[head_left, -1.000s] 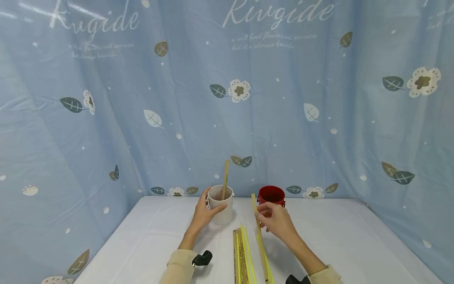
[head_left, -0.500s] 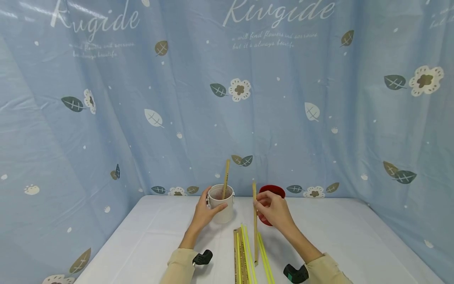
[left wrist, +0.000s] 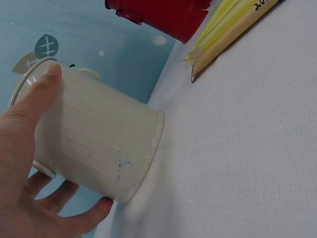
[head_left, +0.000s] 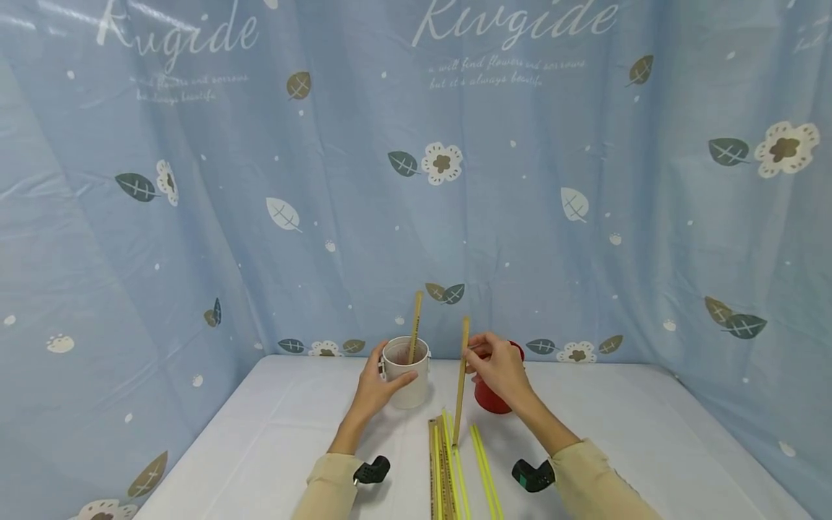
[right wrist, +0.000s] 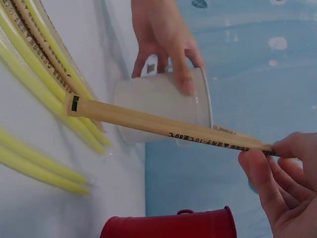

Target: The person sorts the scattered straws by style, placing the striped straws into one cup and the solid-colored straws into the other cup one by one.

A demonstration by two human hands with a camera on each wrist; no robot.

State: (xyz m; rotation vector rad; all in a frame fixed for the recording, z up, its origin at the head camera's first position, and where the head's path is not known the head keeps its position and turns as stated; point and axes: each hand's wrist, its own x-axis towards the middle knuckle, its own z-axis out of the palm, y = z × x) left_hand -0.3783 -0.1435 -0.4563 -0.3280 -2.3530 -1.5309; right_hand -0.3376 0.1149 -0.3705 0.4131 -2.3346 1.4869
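Note:
My left hand [head_left: 375,383] grips the side of a small white bucket [head_left: 412,390] that stands upright on the table, thumb in front and fingers round the far side. One brown paper-wrapped straw [head_left: 416,321] leans inside it, its top well above the rim. Between thumb and fingertips my right hand [head_left: 499,370] pinches another paper-wrapped straw [right wrist: 143,121] by its upper part. That straw hangs nearly upright, to the right of the white bucket and apart from it. In the right wrist view its printed wrapper shows clearly. Behind the right hand, a red bucket [head_left: 492,399] is partly hidden.
Several paper-wrapped straws [head_left: 433,462] and yellow straws [head_left: 460,469] in clear wrappers lie at the table's front middle. Two more yellow straws [head_left: 485,462] lie just right of them. White cloth covers the table [head_left: 260,448]; a blue patterned curtain [head_left: 351,217] hangs behind.
My right hand has lifted the paper-wrapped straw from the right-hand yellow straws, raising it and shifting it slightly left as its lower end swung left. The left hand stays on the white bucket.

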